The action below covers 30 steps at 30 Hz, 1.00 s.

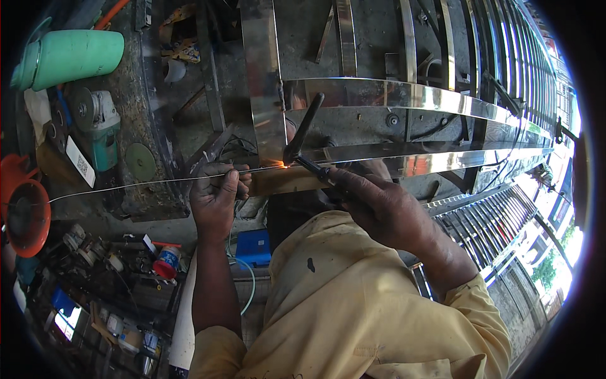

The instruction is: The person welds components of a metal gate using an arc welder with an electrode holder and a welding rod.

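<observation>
My left hand pinches a thin, long filler wire that runs from the far left to a bright orange glow. My right hand grips a black welding torch whose tip meets the wire at that glow. The glow sits where a shiny upright steel bar meets a long shiny steel rail. A second polished rail runs just below it, toward the right.
A green angle grinder and a loose green disc lie at the left. A green jug stands at the top left, an orange funnel-shaped thing at the left edge. A blue box and small clutter lie below.
</observation>
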Available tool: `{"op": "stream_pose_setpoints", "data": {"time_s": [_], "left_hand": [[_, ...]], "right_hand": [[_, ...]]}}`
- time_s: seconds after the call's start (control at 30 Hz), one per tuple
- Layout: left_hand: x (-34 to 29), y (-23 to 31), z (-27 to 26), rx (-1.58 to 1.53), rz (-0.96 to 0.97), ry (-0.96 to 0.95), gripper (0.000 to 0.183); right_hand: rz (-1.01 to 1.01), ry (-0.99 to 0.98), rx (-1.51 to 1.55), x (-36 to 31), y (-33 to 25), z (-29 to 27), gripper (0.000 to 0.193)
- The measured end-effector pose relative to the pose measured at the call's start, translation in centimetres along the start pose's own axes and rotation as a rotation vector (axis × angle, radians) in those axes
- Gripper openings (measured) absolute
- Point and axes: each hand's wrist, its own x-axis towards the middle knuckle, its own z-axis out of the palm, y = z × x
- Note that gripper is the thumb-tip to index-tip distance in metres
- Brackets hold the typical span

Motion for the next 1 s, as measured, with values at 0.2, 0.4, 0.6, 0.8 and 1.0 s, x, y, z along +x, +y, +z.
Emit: {"op": "stream_pose_setpoints", "data": {"time_s": [0.2,0.4,0.6,0.8,1.0], "left_hand": [[-0.1,-0.3,-0.3,0.076,0.015,0.012,0.013],[0.0,0.0,0.2,0.040,0.047,0.001,0.013],[0.0,-0.2,0.0,0.036,0.019,0.012,0.012],[-0.1,-0.5,-0.1,0.038,0.033,0.005,0.012],[0.0,-0.5,-0.2,0.082,0.074,-0.013,0.013]], "right_hand": [[0.032,-0.034,0.007,0.0,-0.2,-0.2,0.057],[-0.088,0.045,-0.081,0.6,0.4,0.1,0.055],[-0.051,0.021,-0.025,0.4,0.1,0.0,0.054],[0.013,-0.040,-0.014,0.2,-0.2,-0.3,0.057],[-0.018,-0.023,-0.013,0.3,0.1,0.1,0.058]]}}
